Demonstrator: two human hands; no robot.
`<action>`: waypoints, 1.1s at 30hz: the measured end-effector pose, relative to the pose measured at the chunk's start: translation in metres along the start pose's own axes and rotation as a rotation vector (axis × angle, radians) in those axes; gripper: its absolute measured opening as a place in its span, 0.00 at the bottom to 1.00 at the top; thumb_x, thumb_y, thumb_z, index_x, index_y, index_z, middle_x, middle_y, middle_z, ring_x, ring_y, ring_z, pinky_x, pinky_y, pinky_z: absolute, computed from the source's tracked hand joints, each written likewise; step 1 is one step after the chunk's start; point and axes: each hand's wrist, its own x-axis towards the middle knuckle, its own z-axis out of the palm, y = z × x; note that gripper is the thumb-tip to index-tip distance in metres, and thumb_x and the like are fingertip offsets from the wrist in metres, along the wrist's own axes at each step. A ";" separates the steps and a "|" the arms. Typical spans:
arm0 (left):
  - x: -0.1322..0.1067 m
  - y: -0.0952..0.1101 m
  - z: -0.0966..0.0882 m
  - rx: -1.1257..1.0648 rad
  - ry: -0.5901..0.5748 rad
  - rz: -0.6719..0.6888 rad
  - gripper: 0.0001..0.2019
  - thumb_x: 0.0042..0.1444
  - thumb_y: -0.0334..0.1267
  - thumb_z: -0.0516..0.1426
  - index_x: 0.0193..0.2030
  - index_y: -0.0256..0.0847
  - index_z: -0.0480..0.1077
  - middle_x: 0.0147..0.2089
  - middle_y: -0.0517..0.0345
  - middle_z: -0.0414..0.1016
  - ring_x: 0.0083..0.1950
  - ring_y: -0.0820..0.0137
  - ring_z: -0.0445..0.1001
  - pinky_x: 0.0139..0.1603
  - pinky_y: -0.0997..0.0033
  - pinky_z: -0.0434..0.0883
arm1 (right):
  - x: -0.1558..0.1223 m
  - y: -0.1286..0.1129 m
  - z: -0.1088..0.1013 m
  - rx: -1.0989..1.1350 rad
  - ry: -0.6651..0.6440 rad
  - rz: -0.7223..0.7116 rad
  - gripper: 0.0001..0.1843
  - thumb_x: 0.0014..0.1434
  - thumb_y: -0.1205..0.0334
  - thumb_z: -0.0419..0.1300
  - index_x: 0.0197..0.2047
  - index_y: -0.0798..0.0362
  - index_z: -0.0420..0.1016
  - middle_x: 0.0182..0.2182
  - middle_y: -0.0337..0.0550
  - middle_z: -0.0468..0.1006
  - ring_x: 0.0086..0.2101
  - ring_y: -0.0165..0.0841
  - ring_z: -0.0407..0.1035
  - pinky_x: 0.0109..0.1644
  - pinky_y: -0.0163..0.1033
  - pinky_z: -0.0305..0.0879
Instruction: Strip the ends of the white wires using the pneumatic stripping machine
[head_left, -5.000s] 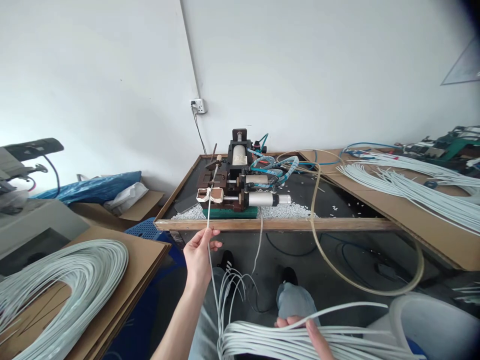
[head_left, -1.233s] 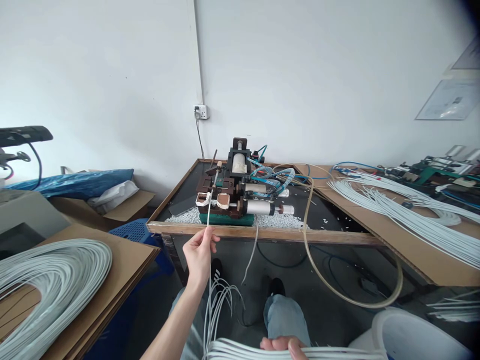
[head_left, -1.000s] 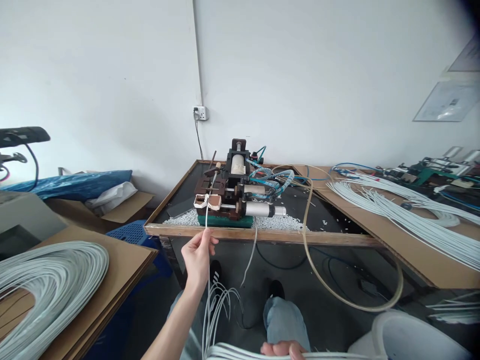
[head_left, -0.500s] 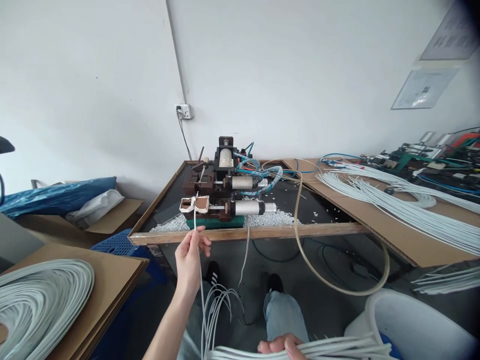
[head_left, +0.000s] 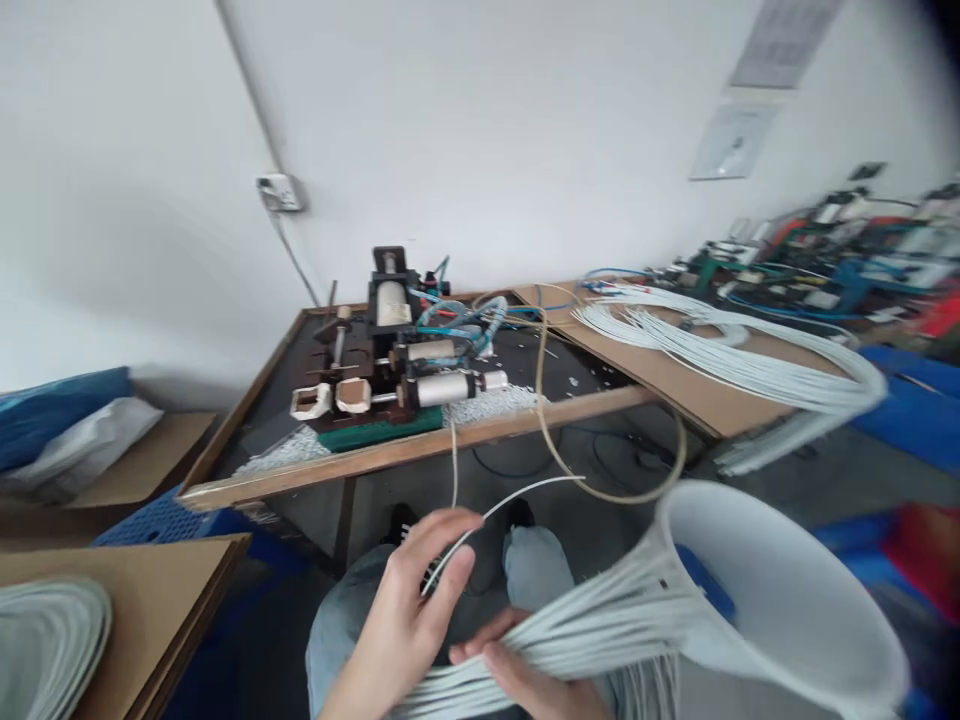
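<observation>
Swinging right, the view is now putting the bench [head_left: 420,452] at 11 o'clock, and the left hand [head_left: 409,610], which was holding one wire up at the machine's clamps half a second ago, is now down over the lap with that wire pulled clear of them.

White tub [head_left: 780,590] is sitting at 4 o'clock, a bundle [head_left: 592,625] of pale wires running across its rim and over the knees. Another heap of wires [head_left: 720,345] is lying on cardboard at 2 o'clock, well apart from the hands. Machine [head_left: 382,365] is standing on the bench with its two pale clamps [head_left: 334,398] apart and nothing between them.

Left hand's fingers are pinching the single wire [head_left: 517,492], whose free end is arcing up toward 1 o'clock. Right hand [head_left: 525,680] is lying under the bundle with its fingers curled around the strands, gripping them.

Judging by this, one wire is done at the machine and on its way to the bundle, and the many wires on the lap suggest plenty are left to feed
</observation>
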 end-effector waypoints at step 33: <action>0.006 -0.005 -0.003 -0.646 0.382 -0.263 0.16 0.65 0.50 0.61 0.35 0.39 0.78 0.19 0.65 0.56 0.21 0.77 0.55 0.23 0.78 0.61 | -0.009 -0.002 -0.004 -0.056 0.109 0.043 0.21 0.52 0.40 0.70 0.36 0.50 0.86 0.39 0.44 0.87 0.46 0.43 0.79 0.54 0.39 0.72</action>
